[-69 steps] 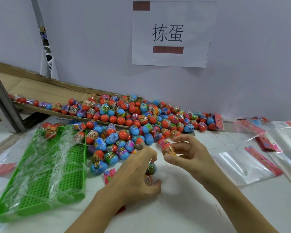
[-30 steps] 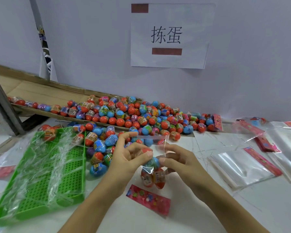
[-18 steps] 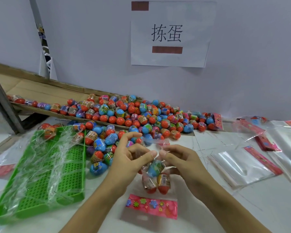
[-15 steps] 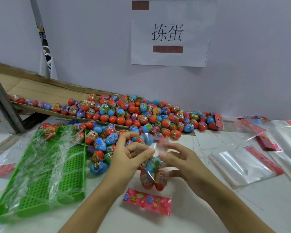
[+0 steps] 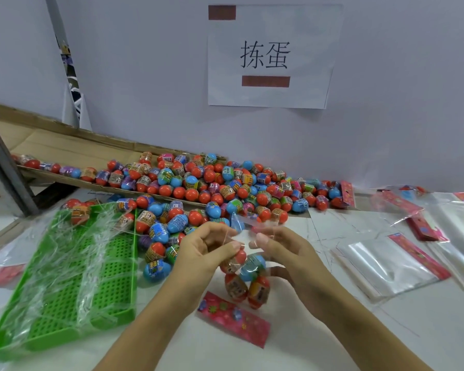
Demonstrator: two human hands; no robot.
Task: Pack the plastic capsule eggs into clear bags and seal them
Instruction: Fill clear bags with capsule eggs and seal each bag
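We pinched the clear bag [image 5: 248,266] mouth with left hand [image 5: 208,254] and right hand [image 5: 281,250]; a slack pinch risked eggs [image 5: 257,290] spilling toward 6 o'clock.

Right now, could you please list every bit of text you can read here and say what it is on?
"拣蛋": black characters on the white paper sign taped to the wall.
Egg wrappers: small print, too blurred to read.
Red bag header: pictures only, nothing readable.

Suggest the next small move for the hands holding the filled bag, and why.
Probably fold the open top over and press it shut: both hands, left and right, pinch the clear bag at its mouth, eggs already hang inside, and it looks unsealed.
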